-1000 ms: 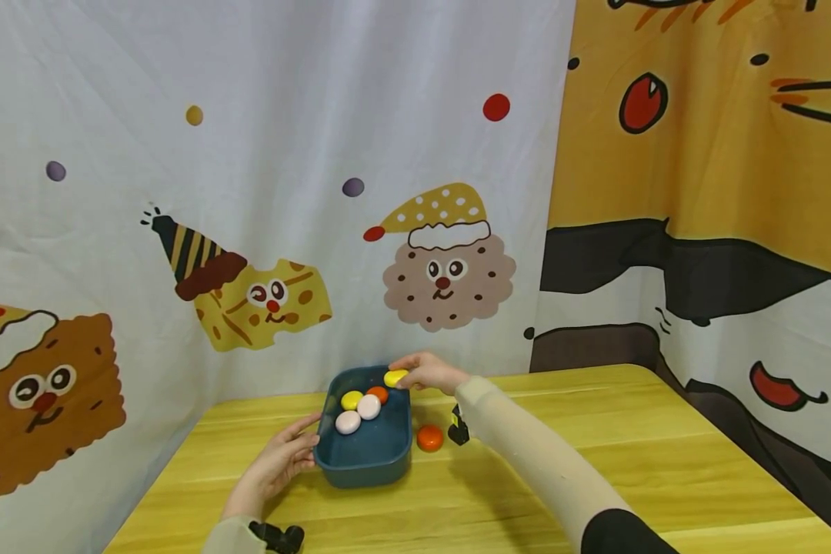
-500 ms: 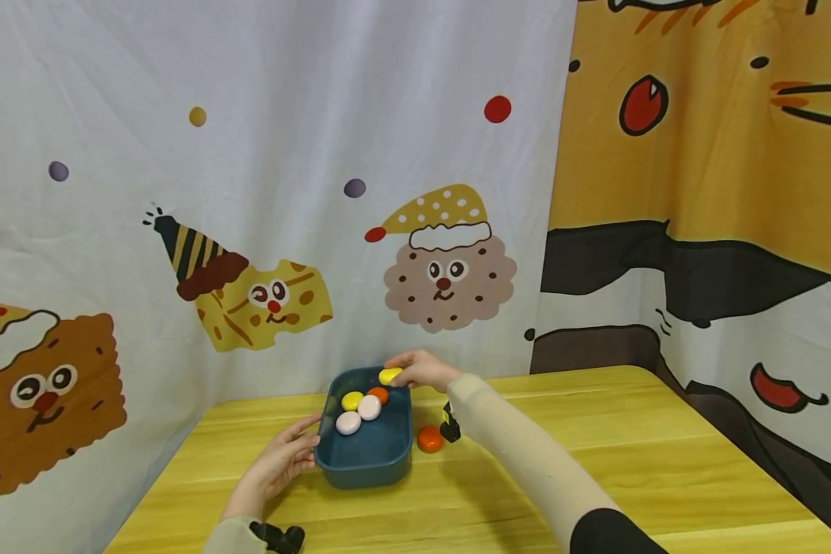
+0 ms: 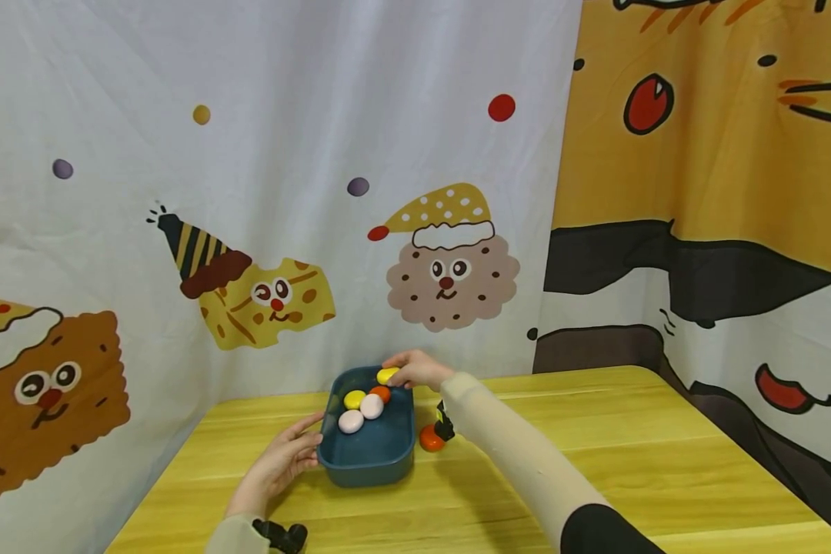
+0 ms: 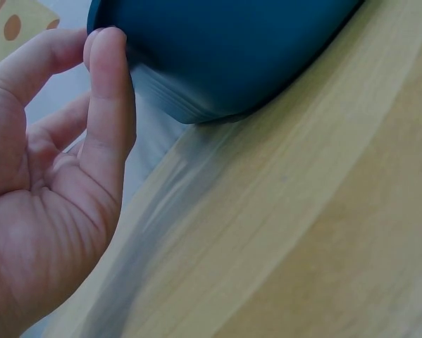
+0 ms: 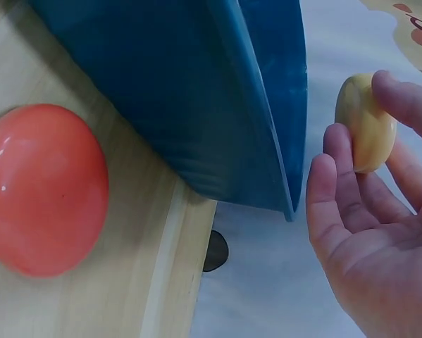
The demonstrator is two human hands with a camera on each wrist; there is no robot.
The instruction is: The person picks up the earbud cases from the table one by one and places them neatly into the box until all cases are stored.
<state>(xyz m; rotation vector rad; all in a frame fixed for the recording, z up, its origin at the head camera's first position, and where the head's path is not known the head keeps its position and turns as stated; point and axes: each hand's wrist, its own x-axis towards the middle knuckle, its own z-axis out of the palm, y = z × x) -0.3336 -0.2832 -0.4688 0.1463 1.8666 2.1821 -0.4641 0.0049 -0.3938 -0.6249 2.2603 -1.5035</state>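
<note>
A deep blue rectangular bin (image 3: 365, 475) with rounded corners stands on the table. My left hand (image 3: 282, 464) holds its left rim, thumb and finger meeting at the edge in the left wrist view. Over the bin's far right corner, my right hand (image 3: 418, 371) pinches a smooth yellow rounded disc (image 5: 365, 123) between thumb and fingers, above the rim. Inside the bin lie another yellow disc (image 3: 355, 399), an orange disc (image 3: 381, 394) and two pale pink discs (image 3: 372, 406), grouped toward the far left half.
An orange-red disc (image 5: 45, 190) lies on the table just right of the bin, partly covered by the right wrist's camera (image 3: 445, 422) in the head view. The wooden table (image 3: 568, 431) runs back to a printed cloth curtain (image 3: 284, 231).
My right hand has moved slightly left with the yellow disc, further over the bin. The left hand keeps its place at the rim.
</note>
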